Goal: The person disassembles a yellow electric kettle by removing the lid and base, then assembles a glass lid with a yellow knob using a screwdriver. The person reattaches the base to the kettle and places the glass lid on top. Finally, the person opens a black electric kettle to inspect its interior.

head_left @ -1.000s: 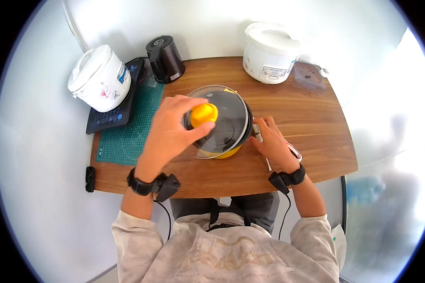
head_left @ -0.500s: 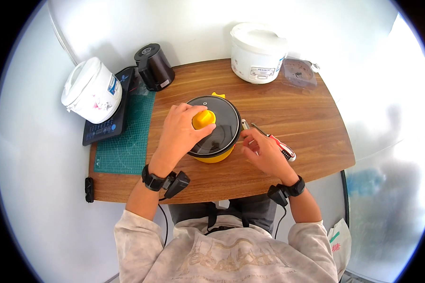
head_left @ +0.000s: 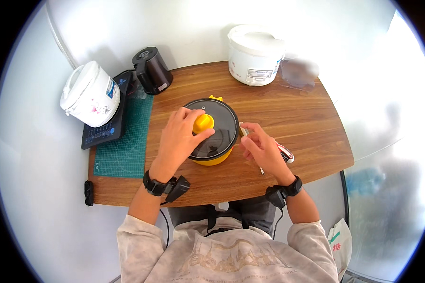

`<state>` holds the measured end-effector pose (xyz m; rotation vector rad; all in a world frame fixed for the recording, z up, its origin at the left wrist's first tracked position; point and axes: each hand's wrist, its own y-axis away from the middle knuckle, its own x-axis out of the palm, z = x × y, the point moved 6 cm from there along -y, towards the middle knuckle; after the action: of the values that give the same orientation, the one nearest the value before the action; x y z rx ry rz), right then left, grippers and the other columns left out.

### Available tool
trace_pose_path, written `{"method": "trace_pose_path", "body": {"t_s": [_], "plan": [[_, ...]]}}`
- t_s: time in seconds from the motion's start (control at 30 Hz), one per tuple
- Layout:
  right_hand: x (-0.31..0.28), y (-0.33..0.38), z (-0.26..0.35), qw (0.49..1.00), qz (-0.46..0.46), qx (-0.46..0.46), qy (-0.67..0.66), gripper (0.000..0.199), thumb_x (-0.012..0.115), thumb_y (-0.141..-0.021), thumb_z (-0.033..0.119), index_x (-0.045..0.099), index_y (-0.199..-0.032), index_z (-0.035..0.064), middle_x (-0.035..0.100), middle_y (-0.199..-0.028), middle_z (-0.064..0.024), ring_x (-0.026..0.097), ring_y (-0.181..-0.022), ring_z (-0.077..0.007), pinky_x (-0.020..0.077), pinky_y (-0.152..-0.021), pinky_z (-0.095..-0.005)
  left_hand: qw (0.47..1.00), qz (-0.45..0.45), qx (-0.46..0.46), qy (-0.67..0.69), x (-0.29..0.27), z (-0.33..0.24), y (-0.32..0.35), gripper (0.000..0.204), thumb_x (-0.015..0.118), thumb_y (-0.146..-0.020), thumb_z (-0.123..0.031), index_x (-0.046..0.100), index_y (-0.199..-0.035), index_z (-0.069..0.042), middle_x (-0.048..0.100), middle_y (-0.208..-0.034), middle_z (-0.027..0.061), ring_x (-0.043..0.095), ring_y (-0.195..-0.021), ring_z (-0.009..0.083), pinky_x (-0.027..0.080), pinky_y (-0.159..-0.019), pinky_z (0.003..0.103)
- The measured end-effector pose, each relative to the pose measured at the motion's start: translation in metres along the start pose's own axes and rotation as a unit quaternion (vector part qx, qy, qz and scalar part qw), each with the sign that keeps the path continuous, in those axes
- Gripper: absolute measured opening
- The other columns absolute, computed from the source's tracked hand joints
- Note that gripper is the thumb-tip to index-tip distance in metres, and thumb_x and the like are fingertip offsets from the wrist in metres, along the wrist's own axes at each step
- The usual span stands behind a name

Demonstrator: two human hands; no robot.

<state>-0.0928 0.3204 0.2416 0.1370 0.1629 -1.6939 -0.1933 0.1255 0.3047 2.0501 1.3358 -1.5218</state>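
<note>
A yellow pot (head_left: 213,161) with a dark-rimmed glass lid (head_left: 217,141) stands in front of me. My left hand (head_left: 178,134) reaches over the lid, its thumb and fingers around the yellow knob (head_left: 203,123). Just right of the pot, my right hand (head_left: 259,147) is closed on a slim, light-coloured stick-like tool (head_left: 262,171); one end shows by the lid's rim, the other below the fingers. Its exact kind is hidden by the hand. Beside that hand lies a tool with a red, white and black handle (head_left: 285,153), partly covered.
A white rice cooker (head_left: 92,96) rests on a black induction cooktop (head_left: 99,134) over a green cutting mat (head_left: 123,155). Behind are a dark kettle (head_left: 153,70), a second white rice cooker (head_left: 255,56) and a clear plastic container (head_left: 298,74). The wooden table (head_left: 307,127) has a curved right edge.
My right hand has closed on the slim tool beside the pot, whose lower end now shows below the fingers. The left hand stays at the knob.
</note>
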Motion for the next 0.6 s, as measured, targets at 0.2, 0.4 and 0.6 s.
{"method": "trace_pose_path", "body": {"t_s": [0.2,0.4,0.6], "plan": [[0.010,-0.018,-0.006,0.995,0.007,0.092,-0.027,0.050,0.059,-0.102,0.028,0.041,-0.140,0.0026,0.069,-0.080,-0.0097,0.064,-0.060,-0.0139,0.0533,-0.052,-0.0274,0.999,-0.034,-0.016,0.018,-0.009,0.025,0.005,0.059,0.064,-0.096,-0.046,0.055,-0.138,-0.004,0.059,-0.130,0.0150,0.055,-0.122,0.0343,0.044,-0.103,0.042],[0.020,-0.023,0.001,0.994,0.020,0.104,-0.011,0.054,0.057,-0.100,0.021,0.035,-0.144,-0.0006,0.069,-0.076,-0.0114,0.065,-0.057,-0.0151,0.0530,-0.048,-0.0277,0.968,0.013,-0.192,0.163,0.008,0.078,0.019,0.053,0.040,-0.108,-0.043,0.059,-0.129,0.002,0.066,-0.122,0.0265,0.061,-0.116,0.0412,0.045,-0.100,0.042],[0.024,-0.024,0.002,0.988,0.037,0.115,-0.100,0.056,0.055,-0.100,0.015,0.032,-0.149,0.0000,0.068,-0.074,-0.0124,0.065,-0.055,-0.0150,0.0536,-0.047,-0.0276,0.949,0.063,-0.197,0.239,0.025,0.110,0.019,0.048,0.040,-0.108,-0.038,0.062,-0.118,0.003,0.070,-0.100,0.0179,0.067,-0.101,0.0292,0.049,-0.084,0.039]]}}
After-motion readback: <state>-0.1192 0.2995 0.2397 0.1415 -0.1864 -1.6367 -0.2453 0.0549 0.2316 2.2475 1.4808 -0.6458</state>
